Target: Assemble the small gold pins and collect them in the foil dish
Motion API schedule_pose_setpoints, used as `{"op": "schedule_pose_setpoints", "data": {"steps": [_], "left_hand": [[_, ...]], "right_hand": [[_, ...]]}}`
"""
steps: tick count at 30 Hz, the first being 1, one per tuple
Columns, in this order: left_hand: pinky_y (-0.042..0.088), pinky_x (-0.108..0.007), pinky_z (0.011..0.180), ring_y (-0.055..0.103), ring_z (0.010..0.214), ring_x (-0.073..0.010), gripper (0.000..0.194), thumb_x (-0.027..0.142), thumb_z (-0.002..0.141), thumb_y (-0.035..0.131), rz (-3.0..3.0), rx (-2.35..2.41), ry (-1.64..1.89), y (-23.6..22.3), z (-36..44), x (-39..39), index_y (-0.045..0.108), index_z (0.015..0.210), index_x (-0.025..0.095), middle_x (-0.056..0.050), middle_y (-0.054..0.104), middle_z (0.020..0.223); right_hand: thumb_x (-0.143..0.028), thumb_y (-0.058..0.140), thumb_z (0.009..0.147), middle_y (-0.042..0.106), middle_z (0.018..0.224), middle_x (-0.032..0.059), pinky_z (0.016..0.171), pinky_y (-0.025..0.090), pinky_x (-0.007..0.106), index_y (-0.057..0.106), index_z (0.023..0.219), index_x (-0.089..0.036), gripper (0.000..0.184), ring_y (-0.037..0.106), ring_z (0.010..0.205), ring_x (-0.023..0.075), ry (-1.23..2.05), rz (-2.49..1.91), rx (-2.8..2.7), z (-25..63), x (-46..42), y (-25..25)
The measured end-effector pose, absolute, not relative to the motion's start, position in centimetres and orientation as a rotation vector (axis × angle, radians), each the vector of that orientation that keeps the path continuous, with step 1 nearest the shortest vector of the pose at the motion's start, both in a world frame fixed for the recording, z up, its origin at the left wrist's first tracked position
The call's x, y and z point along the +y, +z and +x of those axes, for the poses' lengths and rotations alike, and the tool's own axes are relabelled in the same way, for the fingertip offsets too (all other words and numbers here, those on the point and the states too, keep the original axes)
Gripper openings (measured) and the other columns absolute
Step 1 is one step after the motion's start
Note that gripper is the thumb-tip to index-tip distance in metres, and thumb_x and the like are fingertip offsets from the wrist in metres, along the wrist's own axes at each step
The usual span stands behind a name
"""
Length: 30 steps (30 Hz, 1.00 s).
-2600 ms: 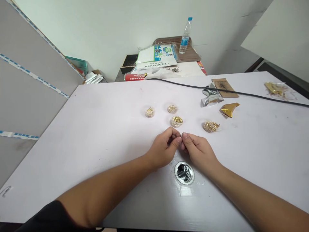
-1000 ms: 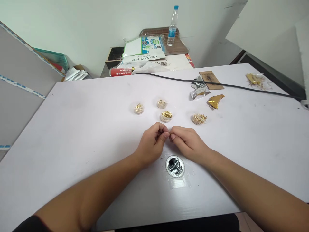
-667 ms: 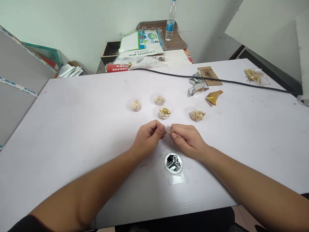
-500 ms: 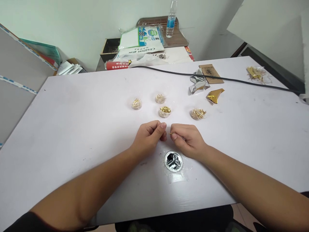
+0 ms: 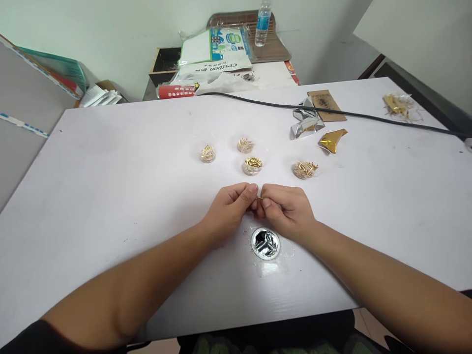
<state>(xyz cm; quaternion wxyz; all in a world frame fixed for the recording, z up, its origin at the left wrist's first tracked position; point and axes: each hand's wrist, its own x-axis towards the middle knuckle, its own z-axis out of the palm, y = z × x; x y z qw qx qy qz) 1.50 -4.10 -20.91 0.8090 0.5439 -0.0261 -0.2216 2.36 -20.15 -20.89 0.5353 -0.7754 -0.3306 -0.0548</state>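
Observation:
My right hand (image 5: 289,209) pinches a small gold-coloured pin (image 5: 260,198) between thumb and forefinger; its tip points left. My left hand (image 5: 233,209) is closed, thumb on top, with its fingertips meeting the right hand's at the pin. Whatever the left fingers hold is hidden. Just beyond the hands stands a small clear cup of short gold pins (image 5: 252,166). Behind it is a cup of paler pins (image 5: 245,145), to the left another cup of pins (image 5: 207,153), and to the right a heaped cup of longer gold pins (image 5: 306,169).
A round silver-rimmed disc (image 5: 265,244) is taped to the white table (image 5: 129,172) before me. Gold foil (image 5: 333,141), silver foil (image 5: 307,123), brown cardboard (image 5: 327,105) and a plastic bag (image 5: 400,105) lie at the right. A black cable (image 5: 273,104) crosses the back.
The hands, first together, moved slightly apart, showing the gold pin in the right fingers, and now meet again. The left thumb has shifted up. The view has tilted down and swung right.

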Motion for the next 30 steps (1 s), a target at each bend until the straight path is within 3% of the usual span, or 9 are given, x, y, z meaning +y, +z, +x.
{"op": "schedule_pose_setpoints", "data": {"steps": [19,30], "left_hand": [[0.042,-0.026,0.068,0.052,0.065,-0.0108,0.049,0.059,0.084,0.067,1.141,-0.038,-0.507,-21.32,1.57,-4.01,0.054,0.065,0.015,0.000,0.056,0.065],[0.044,-0.025,0.066,0.048,0.064,-0.0096,0.049,0.060,0.085,0.064,1.239,-0.042,-0.418,-21.43,1.43,-4.08,0.053,0.068,0.015,0.002,0.052,0.067]], "right_hand": [[-0.011,0.044,0.091,0.056,0.060,0.0009,0.054,0.043,0.025,0.052,0.066,-0.019,0.028,0.052,0.055,0.0117,-0.240,-1.962,-0.932,2.68,-20.21,-20.55],[-0.006,0.047,0.086,0.046,0.056,-0.0012,0.051,0.037,0.025,0.046,0.063,-0.019,0.026,0.043,0.052,0.0110,-0.422,-2.080,-1.013,2.83,-19.94,-20.66]]}}
